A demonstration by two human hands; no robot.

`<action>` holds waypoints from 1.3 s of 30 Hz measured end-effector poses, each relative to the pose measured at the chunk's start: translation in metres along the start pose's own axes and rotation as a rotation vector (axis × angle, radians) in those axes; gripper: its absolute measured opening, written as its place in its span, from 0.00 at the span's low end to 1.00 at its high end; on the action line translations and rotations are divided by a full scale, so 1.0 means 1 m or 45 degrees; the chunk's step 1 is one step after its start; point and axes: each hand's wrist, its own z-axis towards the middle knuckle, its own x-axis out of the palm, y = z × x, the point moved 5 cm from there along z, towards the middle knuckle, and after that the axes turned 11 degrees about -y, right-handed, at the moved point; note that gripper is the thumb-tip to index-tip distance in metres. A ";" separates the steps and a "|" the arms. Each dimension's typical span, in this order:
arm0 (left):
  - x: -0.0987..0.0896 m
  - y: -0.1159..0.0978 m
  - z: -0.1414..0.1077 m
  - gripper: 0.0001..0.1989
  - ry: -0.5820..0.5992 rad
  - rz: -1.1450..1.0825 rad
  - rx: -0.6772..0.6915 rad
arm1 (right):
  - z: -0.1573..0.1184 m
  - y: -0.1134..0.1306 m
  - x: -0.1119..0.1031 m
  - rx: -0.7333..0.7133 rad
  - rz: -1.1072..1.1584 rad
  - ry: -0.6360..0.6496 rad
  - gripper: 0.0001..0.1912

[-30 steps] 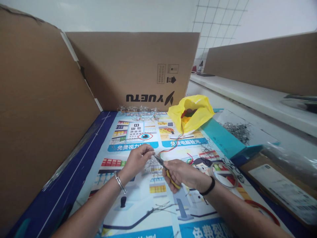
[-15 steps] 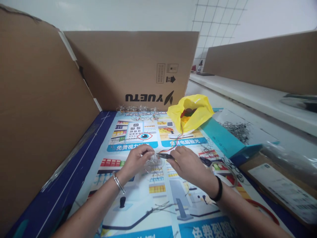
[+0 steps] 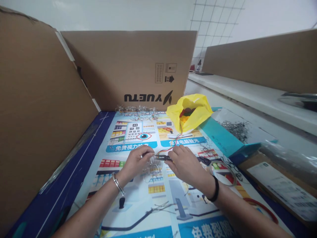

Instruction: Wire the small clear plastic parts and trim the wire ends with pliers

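Note:
My left hand (image 3: 137, 162) pinches a bundle of thin silvery wire (image 3: 153, 169) between thumb and fingers; loose curls hang below the fingertips over the printed poster sheet (image 3: 138, 198). Around dark-jawed pliers (image 3: 162, 157) my right hand (image 3: 185, 163) is closed, the jaws pointing left and close to the left fingertips. Whether the jaws grip the wire is too small to tell. Coloured thread or wire (image 3: 176, 140) runs from a yellow bag (image 3: 199, 114) down to near the pliers. Inside the bag are red, green and yellow coils (image 3: 185, 115).
A tangled heap of wire pieces (image 3: 138, 110) lies by the cardboard wall (image 3: 123, 66). Straight wire lengths (image 3: 162, 207) lie nearer me. At right are a wire ring (image 3: 215, 165), a labelled cardboard parcel (image 3: 282, 185) and a pile of dark clippings (image 3: 236, 130).
The pliers and my right hand have shifted slightly, with the jaws now lying more level. My left hand keeps its pinch on the wire. The view has moved a little.

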 end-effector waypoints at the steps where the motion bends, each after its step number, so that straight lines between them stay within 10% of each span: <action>1: 0.000 0.000 0.000 0.06 0.000 0.010 0.018 | 0.000 0.000 0.001 0.000 0.008 0.004 0.10; 39: -0.001 -0.006 -0.005 0.06 0.066 0.208 0.298 | -0.003 0.000 0.008 -0.032 0.228 0.010 0.11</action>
